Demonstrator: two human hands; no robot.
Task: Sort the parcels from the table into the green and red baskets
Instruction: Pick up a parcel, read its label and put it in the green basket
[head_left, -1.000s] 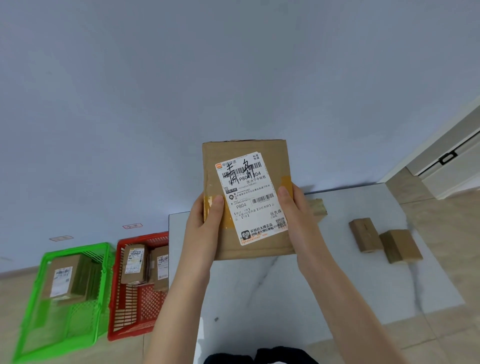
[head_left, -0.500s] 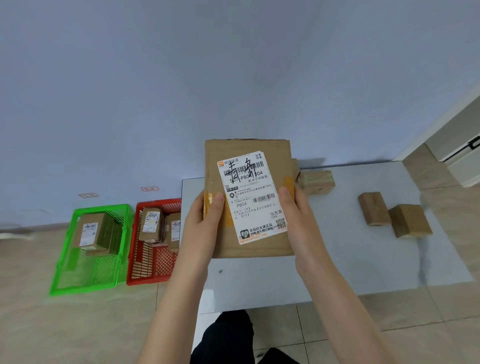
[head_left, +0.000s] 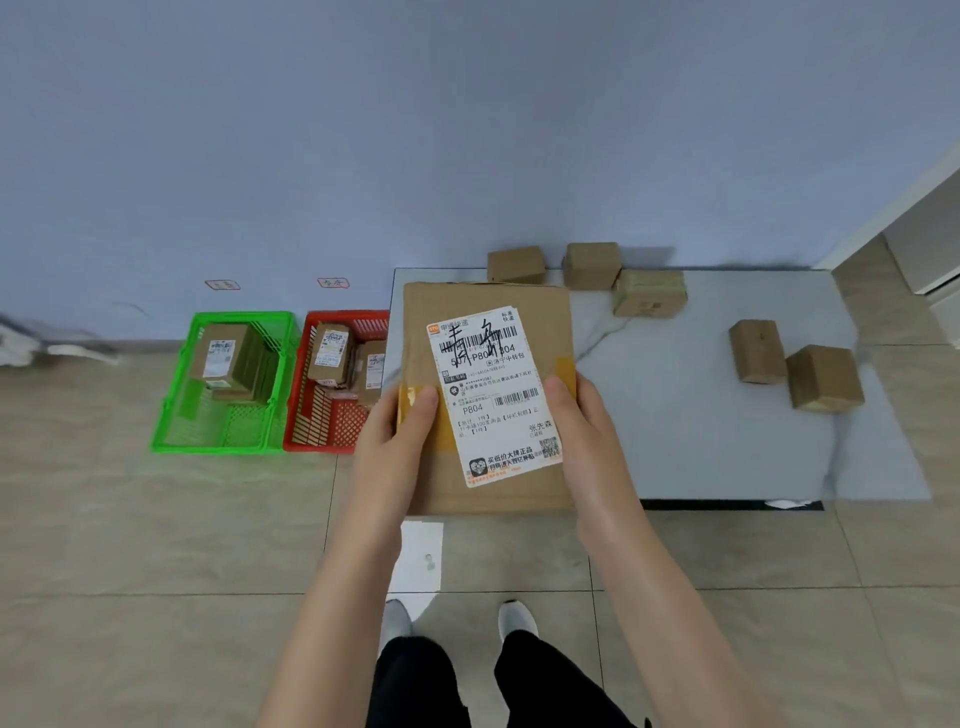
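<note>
I hold a flat cardboard parcel (head_left: 426, 332) with a white shipping label and black handwriting up in front of me. My left hand (head_left: 400, 441) grips its left edge, thumb on the yellow tape. My right hand (head_left: 587, 431) grips its right edge, thumb on the label. On the floor at the left stand the green basket (head_left: 176, 415) and, beside it, the red basket (head_left: 322, 431), each with labelled parcels inside. Several small brown parcels lie on the white table (head_left: 701, 452): three at the back (head_left: 647, 293) and two at the right (head_left: 823, 376).
The table's left edge sits right next to the red basket. Two small tags (head_left: 332, 282) are stuck on the blue wall above the baskets. Beige tiled floor surrounds the table; my feet (head_left: 514, 618) stand at its front edge. A white door frame (head_left: 904, 208) is at the right.
The camera has tilted down and drawn back, so the floor, my feet and more parcels at the table's back show. The parcel stays held in both hands in the same grip.
</note>
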